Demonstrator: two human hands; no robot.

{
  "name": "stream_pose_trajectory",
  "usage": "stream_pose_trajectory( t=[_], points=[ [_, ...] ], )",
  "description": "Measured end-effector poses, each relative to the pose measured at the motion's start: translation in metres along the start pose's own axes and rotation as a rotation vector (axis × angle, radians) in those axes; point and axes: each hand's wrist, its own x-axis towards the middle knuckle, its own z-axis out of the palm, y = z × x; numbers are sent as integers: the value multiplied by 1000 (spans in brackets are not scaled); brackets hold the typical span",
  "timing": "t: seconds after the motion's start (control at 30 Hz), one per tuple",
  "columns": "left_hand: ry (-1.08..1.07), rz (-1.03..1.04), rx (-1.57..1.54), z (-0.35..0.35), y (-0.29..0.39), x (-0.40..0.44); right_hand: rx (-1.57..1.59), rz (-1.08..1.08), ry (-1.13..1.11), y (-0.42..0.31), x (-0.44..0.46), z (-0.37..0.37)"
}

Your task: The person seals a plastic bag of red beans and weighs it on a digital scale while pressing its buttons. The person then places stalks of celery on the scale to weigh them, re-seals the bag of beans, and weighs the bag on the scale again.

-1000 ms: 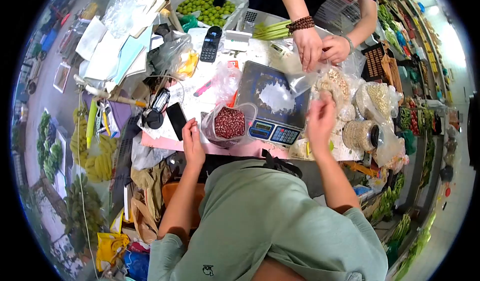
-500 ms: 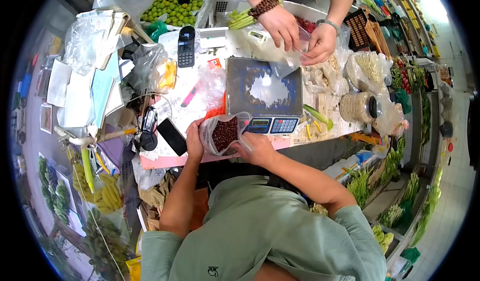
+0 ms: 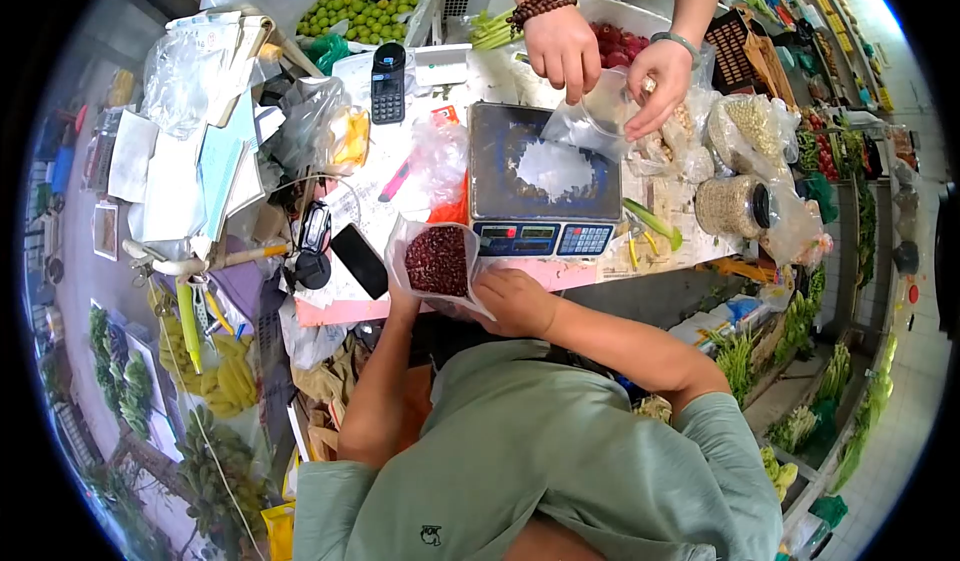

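Observation:
A clear plastic bag (image 3: pixel 462 307) of dark red beans (image 3: pixel 437 261) is between my hands at the table's front edge, its mouth spread wide. My left hand (image 3: pixel 403 303) grips the bag's left side, its fingers partly hidden. On the right side, my right hand (image 3: pixel 515 302) has its fingers closed on the plastic edge. Just beyond the bag stands a digital scale (image 3: pixel 545 166) with a whitish worn patch on its plate. A black phone (image 3: pixel 360 261) lies left of the bag.
Across the table, another person's hands (image 3: pixel 562 49) handle a clear bag (image 3: pixel 590 121) over the scale's far right corner. A jar (image 3: pixel 728 207) and filled bags (image 3: pixel 745 131) stand right. A card terminal (image 3: pixel 387 83), crumpled plastic (image 3: pixel 438 156) and stacked papers (image 3: pixel 185 171) are left.
The bag's mouth now faces me more openly, showing more beans. The other person's hands have moved apart, and their clear bag has opened out. My view has shifted slightly.

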Motion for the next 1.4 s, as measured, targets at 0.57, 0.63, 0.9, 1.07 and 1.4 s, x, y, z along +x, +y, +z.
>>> stream_pose_trajectory(
  t=[0.57,0.63,0.9,1.07,1.4],
  points=[
    [-677,212,290,252,119,-56,199,431,687,-52,-27,-166],
    [-603,202,376,265,95,-68,117,625,777,-41,-37,-165],
    [-590,15,160,370,45,-102,98,482,804,-10,-84,-191],
    [-614,-147,29,374,5,-101,266,763,691,-21,-100,-244],
    [-932,-176,144,415,13,-125,546,787,611,-28,-71,-329]
  ],
)
